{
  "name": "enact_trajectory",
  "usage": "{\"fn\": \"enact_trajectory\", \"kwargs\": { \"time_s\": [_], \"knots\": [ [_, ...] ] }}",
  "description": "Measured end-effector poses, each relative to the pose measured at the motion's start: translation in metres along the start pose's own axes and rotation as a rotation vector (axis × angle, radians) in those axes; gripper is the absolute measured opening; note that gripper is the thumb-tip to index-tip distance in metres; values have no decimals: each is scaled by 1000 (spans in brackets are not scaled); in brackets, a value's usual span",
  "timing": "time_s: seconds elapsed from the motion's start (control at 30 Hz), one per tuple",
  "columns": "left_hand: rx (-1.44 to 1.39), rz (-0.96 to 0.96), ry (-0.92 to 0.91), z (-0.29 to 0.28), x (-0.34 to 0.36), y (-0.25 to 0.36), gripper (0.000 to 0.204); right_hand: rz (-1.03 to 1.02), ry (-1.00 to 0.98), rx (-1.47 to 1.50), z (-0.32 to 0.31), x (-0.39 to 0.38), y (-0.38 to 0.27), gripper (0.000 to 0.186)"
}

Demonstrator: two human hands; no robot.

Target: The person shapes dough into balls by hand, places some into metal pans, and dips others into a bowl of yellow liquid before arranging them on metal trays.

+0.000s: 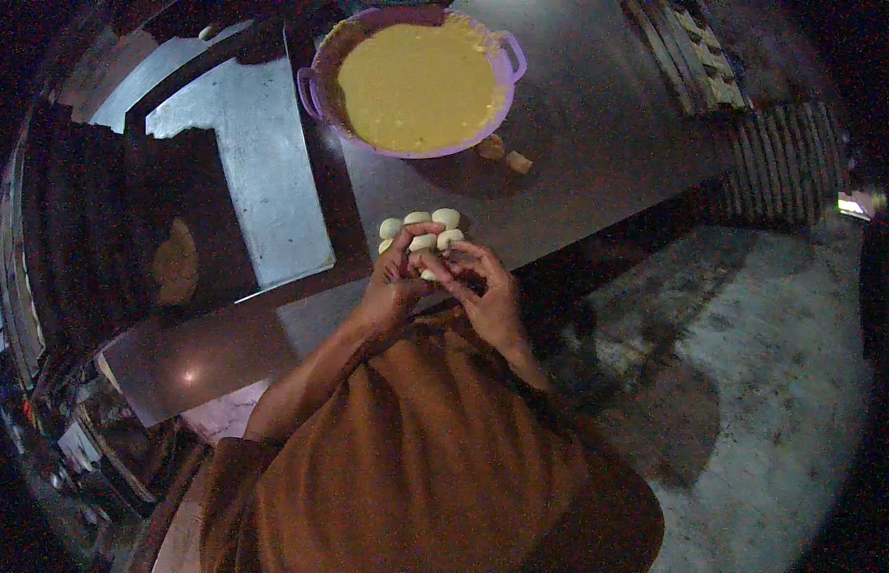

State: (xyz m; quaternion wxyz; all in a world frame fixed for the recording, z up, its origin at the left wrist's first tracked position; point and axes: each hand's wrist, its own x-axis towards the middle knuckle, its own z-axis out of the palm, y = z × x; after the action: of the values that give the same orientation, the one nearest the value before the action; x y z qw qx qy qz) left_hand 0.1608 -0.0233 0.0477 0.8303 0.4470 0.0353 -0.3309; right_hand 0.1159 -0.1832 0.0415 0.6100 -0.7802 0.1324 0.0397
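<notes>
Several pale, smooth rounded pieces that look like dough balls sit clustered at the near edge of the dark table. My left hand curls its fingers around a small pale dough ball, which shows only in part between my hands. From the other side my right hand meets it, its fingers bent and pressed in at the same ball. The fingers hide much of the held ball and some of the cluster behind it.
A purple two-handled basin of yellow, batter-like mass stands beyond the balls. Brown chunks lie beside it. A pale metallic sheet is at the left. Ridged slats are at the far right, above a stained floor.
</notes>
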Motion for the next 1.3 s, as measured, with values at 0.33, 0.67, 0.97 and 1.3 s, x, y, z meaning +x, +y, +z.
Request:
{"fn": "enact_trajectory", "kwargs": {
  "time_s": [0.33,0.67,0.97,1.3],
  "knots": [
    [-68,321,283,-41,24,13,41,-687,140,-744,-44,76,78,21],
    [-93,320,588,-61,-8,-3,31,-644,313,-808,-78,148,73,20],
    [409,465,446,-8,14,13,16,-378,172,-544,-100,175,81,15],
    [1380,1323,161,43,71,29,29,111,-433,700,-40,63,2,24]
  ]
}}
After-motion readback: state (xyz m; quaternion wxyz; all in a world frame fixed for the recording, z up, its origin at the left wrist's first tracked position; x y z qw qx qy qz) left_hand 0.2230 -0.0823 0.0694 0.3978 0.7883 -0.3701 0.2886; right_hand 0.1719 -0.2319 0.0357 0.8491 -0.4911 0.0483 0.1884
